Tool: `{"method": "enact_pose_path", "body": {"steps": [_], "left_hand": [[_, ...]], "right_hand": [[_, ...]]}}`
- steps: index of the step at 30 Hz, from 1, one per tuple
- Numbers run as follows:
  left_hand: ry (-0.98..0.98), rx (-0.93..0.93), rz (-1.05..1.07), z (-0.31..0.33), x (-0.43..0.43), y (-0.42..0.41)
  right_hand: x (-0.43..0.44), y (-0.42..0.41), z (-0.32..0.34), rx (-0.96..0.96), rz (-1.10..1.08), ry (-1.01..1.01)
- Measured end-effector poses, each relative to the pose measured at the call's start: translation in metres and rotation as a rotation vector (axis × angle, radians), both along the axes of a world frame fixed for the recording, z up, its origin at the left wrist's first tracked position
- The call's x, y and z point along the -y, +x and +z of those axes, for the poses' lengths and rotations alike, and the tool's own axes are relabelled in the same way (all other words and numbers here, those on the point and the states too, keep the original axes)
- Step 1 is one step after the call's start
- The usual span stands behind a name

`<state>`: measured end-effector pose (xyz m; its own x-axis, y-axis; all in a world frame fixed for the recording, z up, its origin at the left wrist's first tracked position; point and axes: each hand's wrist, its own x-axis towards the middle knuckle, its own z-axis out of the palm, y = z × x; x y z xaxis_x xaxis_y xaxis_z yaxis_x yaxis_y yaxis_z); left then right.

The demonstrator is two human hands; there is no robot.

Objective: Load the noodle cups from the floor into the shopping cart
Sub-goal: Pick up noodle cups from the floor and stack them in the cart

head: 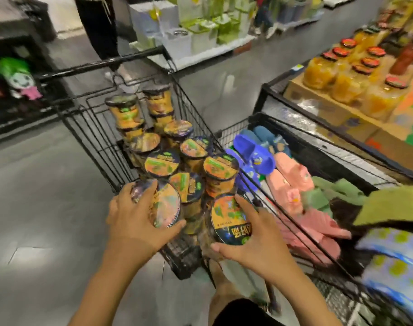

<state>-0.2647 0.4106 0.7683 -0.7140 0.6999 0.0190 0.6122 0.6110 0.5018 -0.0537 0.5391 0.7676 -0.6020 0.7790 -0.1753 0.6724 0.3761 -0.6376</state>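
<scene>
Two noodle cups (165, 205) hang at lower centre over the near end of the shopping cart (182, 252), one clasped round its lid by the left hand (134, 220), the other by the right hand (257, 245), with stacked cups (162, 162) just above.

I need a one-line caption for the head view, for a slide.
The left hand and right hand each grip a noodle cup at a shopping cart full of cups.

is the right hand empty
No, the right hand grips a noodle cup around its lid at the near end of the shopping cart.
</scene>
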Motion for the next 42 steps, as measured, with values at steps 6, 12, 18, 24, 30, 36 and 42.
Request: {"method": "enact_pose_path", "body": {"steps": [6, 12, 18, 24, 30, 36, 42], "left_hand": [[-0.043, 0.020, 0.150, 0.016, -0.076, -0.048], [-0.108, -0.054, 0.289, 0.016, -0.133, -0.105], [-0.192, -0.036, 0.356, 0.005, -0.171, -0.154], [-0.268, 0.030, 0.405, -0.020, -0.202, -0.200], [-0.308, 0.080, 0.461, -0.053, -0.229, -0.235], [-0.411, 0.073, 0.440, -0.062, -0.240, -0.239], [-0.409, 0.074, 0.411, -0.054, -0.234, -0.240]], "right_hand": [[-0.106, -0.084, 0.019, -0.019, 0.167, -0.029], [-0.193, -0.168, 0.024, 0.016, 0.270, -0.031], [-0.254, -0.253, 0.001, 0.069, 0.333, 0.033], [-0.287, -0.325, -0.028, 0.158, 0.473, 0.165], [-0.298, -0.365, -0.048, 0.273, 0.509, 0.199], [-0.293, -0.374, -0.053, 0.344, 0.516, 0.237], [-0.291, -0.374, -0.046, 0.334, 0.489, 0.188]]}}
